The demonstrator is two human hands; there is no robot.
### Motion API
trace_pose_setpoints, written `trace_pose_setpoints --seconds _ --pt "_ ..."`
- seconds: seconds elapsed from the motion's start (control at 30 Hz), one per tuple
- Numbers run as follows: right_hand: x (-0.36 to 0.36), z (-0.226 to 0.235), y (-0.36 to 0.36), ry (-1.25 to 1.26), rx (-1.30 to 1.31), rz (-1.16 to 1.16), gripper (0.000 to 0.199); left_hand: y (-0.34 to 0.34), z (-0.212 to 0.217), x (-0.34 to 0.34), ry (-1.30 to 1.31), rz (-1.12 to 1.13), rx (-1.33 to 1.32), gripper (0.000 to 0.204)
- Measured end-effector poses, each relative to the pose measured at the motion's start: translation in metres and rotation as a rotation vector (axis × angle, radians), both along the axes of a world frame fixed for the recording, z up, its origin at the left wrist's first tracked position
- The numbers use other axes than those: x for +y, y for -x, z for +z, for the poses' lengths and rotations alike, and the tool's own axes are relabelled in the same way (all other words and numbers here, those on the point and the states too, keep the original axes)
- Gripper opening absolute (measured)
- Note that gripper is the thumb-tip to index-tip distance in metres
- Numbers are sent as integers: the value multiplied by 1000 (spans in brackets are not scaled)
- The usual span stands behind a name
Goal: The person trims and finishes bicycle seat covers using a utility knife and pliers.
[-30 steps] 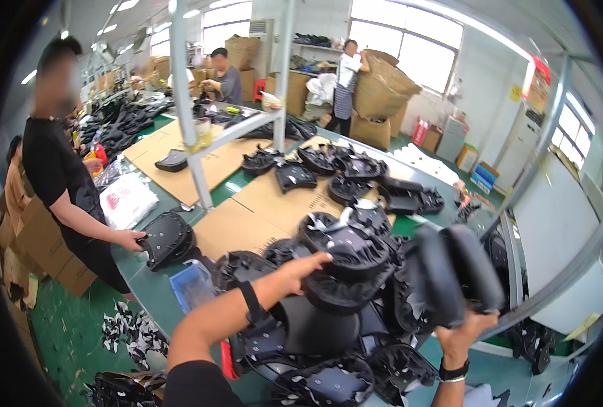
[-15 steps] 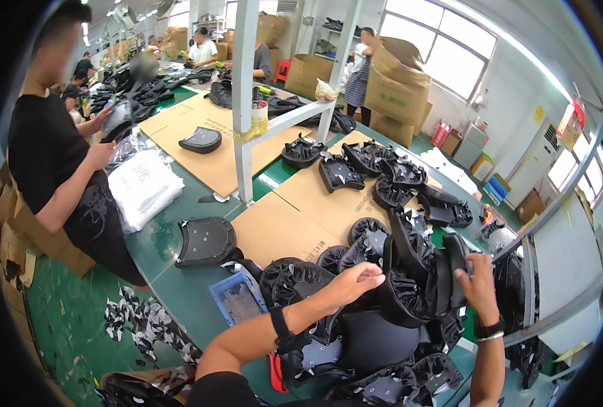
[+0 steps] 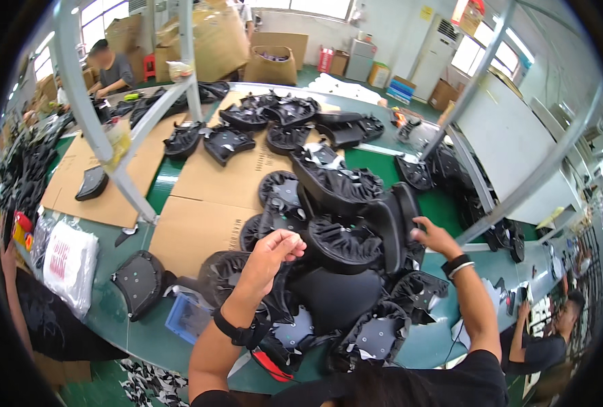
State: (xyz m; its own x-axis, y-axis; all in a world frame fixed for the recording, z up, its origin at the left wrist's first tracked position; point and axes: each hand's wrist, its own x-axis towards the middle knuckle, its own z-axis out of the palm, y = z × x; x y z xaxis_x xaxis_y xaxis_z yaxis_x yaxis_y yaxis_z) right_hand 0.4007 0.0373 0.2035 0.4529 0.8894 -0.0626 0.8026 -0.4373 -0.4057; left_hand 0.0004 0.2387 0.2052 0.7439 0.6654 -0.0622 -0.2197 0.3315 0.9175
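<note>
In the middle of the green desk (image 3: pixel 138 339), a pile of black seat cushions with gathered fabric rims is sitting heaped up, and the person is working at its top. The right hand (image 3: pixel 431 236) is gripping the edge of an upright black cushion (image 3: pixel 391 227), its fingers curled around the far rim, a black wristband showing on that wrist. The left hand (image 3: pixel 274 249) is hovering just in front of another cushion (image 3: pixel 342 245) lying tilted against the upright one, its fingers drawn together with the tips pressed as if pinching the puckered fabric edge, though I cannot tell whether any fabric is actually between them. Below the hands, more cushions are lying upside down, showing grey undersides. A blue plastic tray (image 3: pixel 187 317) is resting just beside the pile near the left forearm, and a single dark seat pad (image 3: pixel 138 281) is lying near it. Flat cardboard sheets (image 3: pixel 199 224) are covering the desk beyond the pile, carrying further black cushions. A metal frame post (image 3: pixel 87 108) is rising at the left. Another person in a grey shirt (image 3: pixel 115 68) is sitting at the far left, and one more is standing at the lower right.
</note>
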Motion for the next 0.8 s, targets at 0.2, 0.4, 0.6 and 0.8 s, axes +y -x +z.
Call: trace_pose_setpoints --seconds 0.2,0.4,0.6,0.8 --pt "1 -48 22 5 -121 -282 70 -43 13 -27 -58 -147 45 20" --pt "-25 -53 -19 -518 559 -590 53 -55 12 -46 -47 -179 24 20" --pt "-12 -95 -25 -496 301 -715 94 -85 36 -61 -100 -89 -8 19" --pt "-26 -71 -19 -629 855 -726 82 -139 38 -94 -124 -309 -54 19"
